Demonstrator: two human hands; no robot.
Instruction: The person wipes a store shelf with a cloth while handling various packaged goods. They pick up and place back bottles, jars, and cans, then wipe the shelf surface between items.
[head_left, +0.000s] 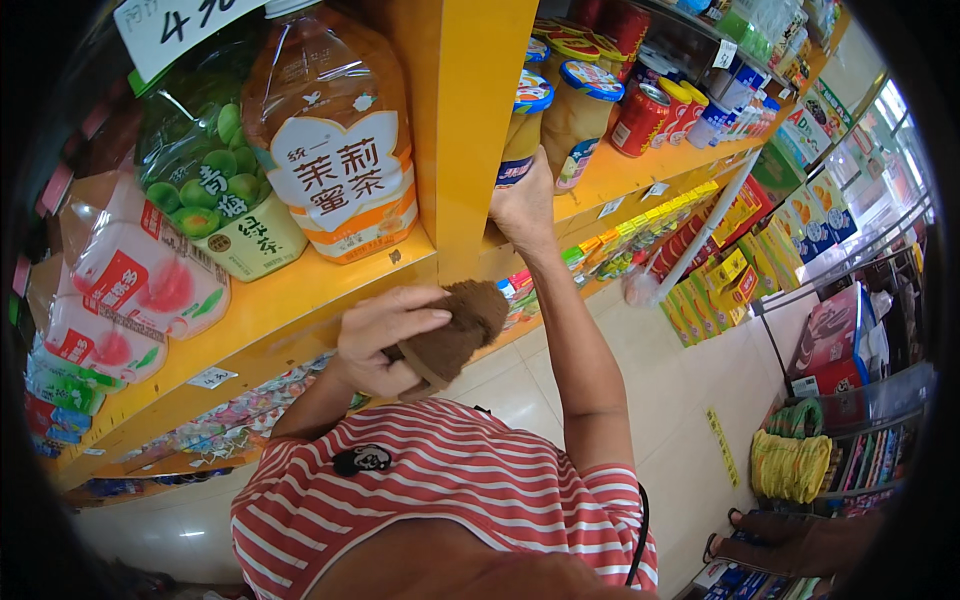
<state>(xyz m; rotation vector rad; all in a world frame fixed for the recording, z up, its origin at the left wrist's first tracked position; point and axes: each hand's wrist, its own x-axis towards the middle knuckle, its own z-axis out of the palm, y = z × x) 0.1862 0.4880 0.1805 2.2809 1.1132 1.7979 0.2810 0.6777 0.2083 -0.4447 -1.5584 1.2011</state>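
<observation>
My left hand (390, 337) grips a folded brown cloth (469, 326) with a fuzzy surface, in front of the shelf edge. My right hand (529, 202) reaches onto the yellow shelf beyond the upright post and is at a glass jar of preserved fruit (521, 135) with a blue-rimmed lid. Its fingers are mostly hidden, so how firmly they hold the jar does not show. Close beside it stands another fruit jar (577, 120). Left of the post are a large bottle of amber tea (337, 150) and a green tea bottle (225, 180).
A yellow post (476, 112) divides the shelf. Red cans (640, 120) stand right of the jars. Pink drink bottles (142, 277) fill the left. Packaged goods hang below the shelf edge. At lower right, a person's feet and lower legs (765, 540) show near stocked racks.
</observation>
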